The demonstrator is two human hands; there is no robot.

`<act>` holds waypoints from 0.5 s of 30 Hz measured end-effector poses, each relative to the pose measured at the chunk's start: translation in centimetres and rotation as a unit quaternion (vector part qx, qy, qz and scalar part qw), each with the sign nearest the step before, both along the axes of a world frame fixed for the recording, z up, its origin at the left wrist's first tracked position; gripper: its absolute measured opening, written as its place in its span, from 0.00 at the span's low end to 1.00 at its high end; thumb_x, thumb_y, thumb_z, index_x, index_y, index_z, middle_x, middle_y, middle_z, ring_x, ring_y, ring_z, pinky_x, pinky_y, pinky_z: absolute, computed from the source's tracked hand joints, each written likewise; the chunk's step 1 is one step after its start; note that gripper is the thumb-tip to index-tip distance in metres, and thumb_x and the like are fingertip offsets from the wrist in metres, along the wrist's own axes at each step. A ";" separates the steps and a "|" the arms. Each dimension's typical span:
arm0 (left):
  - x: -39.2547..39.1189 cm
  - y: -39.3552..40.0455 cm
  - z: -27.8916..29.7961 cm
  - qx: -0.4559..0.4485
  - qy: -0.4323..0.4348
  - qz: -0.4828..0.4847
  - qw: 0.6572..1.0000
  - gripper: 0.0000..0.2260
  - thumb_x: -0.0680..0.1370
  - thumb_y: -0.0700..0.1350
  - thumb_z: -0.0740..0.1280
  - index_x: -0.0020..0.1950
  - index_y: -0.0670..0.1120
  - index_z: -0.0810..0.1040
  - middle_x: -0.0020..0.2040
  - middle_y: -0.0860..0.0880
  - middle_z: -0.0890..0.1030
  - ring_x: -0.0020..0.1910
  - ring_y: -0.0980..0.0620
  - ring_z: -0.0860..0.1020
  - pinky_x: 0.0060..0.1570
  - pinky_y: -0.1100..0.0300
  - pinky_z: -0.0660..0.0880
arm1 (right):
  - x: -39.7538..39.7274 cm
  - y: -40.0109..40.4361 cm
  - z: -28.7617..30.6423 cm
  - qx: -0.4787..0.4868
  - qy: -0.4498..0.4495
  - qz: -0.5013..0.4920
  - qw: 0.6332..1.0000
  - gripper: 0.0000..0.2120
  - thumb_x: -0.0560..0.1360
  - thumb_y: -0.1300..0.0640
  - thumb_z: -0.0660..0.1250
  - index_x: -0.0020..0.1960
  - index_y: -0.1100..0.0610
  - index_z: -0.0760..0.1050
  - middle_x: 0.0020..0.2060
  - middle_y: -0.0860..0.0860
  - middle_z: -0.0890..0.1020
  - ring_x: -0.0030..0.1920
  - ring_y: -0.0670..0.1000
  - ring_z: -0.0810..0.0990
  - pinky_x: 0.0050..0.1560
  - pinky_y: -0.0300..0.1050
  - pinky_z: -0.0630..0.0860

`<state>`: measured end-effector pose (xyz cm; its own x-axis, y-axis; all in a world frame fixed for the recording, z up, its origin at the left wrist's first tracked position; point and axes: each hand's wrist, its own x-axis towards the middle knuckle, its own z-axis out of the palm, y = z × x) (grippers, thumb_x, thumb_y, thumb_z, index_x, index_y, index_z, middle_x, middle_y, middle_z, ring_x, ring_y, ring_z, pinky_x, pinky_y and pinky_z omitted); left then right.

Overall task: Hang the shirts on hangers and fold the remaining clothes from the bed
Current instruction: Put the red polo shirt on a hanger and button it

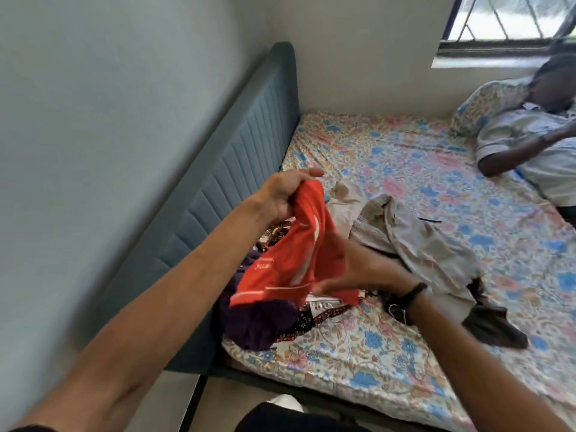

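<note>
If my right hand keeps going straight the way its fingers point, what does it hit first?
The right hand points left, into the orange garment that the left hand holds up. It would meet that cloth first and may be touching it already; motion blur hides the contact.

The orange shirt (pixel 290 254) is thin, smooth cloth with a slight shine and white stripes; the beige clothes (pixel 414 241) at 3 o'clock of it are matt, creased cloth; the purple cloth (pixel 258 322) at 6 o'clock looks soft and dull; the sheet (pixel 389 157) is flowered cotton-like cloth, matt and a bit wrinkled; the headboard (pixel 230 169) at 10 o'clock is blue padded fabric with stitched ribs; the wall (pixel 93 120) is smooth, matt paint; the wristband (pixel 413 294) looks black and matt.
</note>
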<state>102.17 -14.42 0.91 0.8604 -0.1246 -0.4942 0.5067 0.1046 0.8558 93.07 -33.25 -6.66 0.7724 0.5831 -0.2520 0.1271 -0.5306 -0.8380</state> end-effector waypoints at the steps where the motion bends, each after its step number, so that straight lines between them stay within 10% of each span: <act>1: -0.7 -0.9 1.2 -0.003 -0.006 0.000 1.000 0.10 0.82 0.36 0.61 0.56 0.45 0.81 0.36 0.46 0.78 0.27 0.54 0.76 0.30 0.61 0.79 | -1.4 0.0 -1.1 0.006 0.000 -0.012 1.000 0.51 0.57 0.35 0.85 0.73 0.40 0.63 0.64 0.40 0.80 0.63 0.41 0.80 0.67 0.50 0.78; 6: -3.4 -3.3 6.5 -0.105 -0.025 0.057 0.993 0.12 0.81 0.34 0.58 0.52 0.40 0.82 0.39 0.46 0.79 0.29 0.54 0.76 0.32 0.61 0.78 | -4.2 0.3 -0.3 0.084 -0.081 -0.136 0.984 0.62 0.56 0.35 0.86 0.80 0.46 0.57 0.66 0.39 0.77 0.65 0.36 0.77 0.66 0.35 0.74; 9: -4.7 -3.7 8.9 -0.231 -0.067 0.114 0.964 0.20 0.76 0.28 0.52 0.56 0.37 0.81 0.42 0.43 0.81 0.35 0.50 0.81 0.44 0.59 0.82 | -4.1 -1.5 0.0 0.085 -0.142 -0.172 0.971 0.34 0.66 0.49 0.84 0.68 0.50 0.74 0.55 0.42 0.84 0.54 0.37 0.83 0.57 0.44 0.81; 11: -5.1 -3.1 9.0 -0.116 -0.191 0.121 0.967 0.22 0.75 0.26 0.53 0.56 0.41 0.81 0.41 0.45 0.80 0.37 0.54 0.80 0.45 0.59 0.83 | -3.7 -3.5 -0.2 0.094 -0.149 -0.226 0.958 0.08 0.73 0.59 0.77 0.50 0.53 0.81 0.41 0.50 0.86 0.40 0.45 0.83 0.45 0.59 0.83; 15: -7.1 1.7 4.9 0.341 -0.400 0.118 0.843 0.11 0.73 0.38 0.76 0.55 0.46 0.85 0.44 0.51 0.84 0.41 0.58 0.82 0.48 0.60 0.78 | -3.6 -6.2 2.6 0.139 -0.197 -0.255 0.936 0.10 0.71 0.68 0.73 0.47 0.53 0.83 0.38 0.48 0.84 0.38 0.47 0.81 0.38 0.44 0.78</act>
